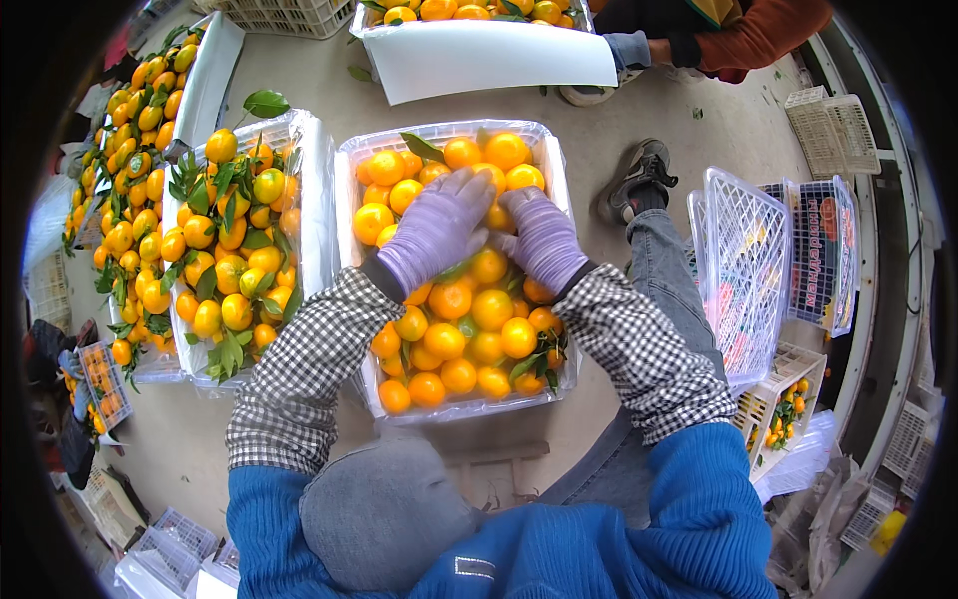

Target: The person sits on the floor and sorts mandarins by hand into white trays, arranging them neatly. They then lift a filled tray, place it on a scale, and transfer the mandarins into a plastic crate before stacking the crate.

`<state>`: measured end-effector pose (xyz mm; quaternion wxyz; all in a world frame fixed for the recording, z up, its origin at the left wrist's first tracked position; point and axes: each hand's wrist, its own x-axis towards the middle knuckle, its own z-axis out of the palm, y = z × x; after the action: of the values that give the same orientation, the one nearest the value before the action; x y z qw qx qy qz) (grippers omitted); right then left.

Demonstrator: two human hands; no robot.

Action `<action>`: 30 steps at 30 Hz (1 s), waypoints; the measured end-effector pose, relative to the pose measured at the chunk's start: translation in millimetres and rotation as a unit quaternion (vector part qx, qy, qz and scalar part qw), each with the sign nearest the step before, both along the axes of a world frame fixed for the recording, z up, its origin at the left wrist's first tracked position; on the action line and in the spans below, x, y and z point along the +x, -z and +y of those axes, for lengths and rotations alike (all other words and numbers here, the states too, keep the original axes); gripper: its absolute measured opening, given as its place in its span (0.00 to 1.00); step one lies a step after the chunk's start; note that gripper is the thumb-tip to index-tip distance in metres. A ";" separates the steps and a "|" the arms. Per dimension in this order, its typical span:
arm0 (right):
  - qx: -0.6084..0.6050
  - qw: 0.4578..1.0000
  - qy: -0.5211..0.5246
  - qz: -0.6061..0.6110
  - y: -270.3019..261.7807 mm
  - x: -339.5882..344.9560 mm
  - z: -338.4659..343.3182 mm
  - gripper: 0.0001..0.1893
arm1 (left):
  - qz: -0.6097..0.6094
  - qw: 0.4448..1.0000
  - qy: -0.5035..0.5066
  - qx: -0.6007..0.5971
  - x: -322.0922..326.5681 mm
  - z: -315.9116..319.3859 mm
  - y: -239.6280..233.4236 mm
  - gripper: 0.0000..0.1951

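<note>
In front of me stands a plastic crate [563,168] lined with clear film and white sheet, filled with orange mandarins [445,341]. My left hand [441,228], in a purple knit glove, lies palm down over the upper middle of the fruit, fingers stretched and thumb apart. Close beside it, my right hand [545,236] in a matching glove bends its fingers down onto the mandarins. One mandarin [500,218] shows between the two hands. The right palm is hidden, so a grip on any fruit cannot be made out. A green leaf [423,147] lies near the far rim.
Leafy mandarins [236,232] heap in a crate at left, with a longer row [142,217] beyond. Ahead, a white sheet [494,60] hangs from another crate near a co-worker's sleeve [763,41]. Empty crates [748,277] and a crate of leafy fruit [782,412] stand at right.
</note>
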<state>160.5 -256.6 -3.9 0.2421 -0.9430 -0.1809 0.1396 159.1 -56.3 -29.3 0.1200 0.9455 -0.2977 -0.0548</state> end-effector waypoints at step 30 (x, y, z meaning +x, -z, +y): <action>0.010 0.999 0.040 0.034 -1.8 -6.6 -26.3 0.23 | -0.026 0.999 -0.026 0.031 -21.3 -7.4 -7.7 0.38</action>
<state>153.9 -282.8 -2.1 0.2634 -0.9414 -0.1365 0.1605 137.8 -63.7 -21.6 0.0845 0.9572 -0.2744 -0.0362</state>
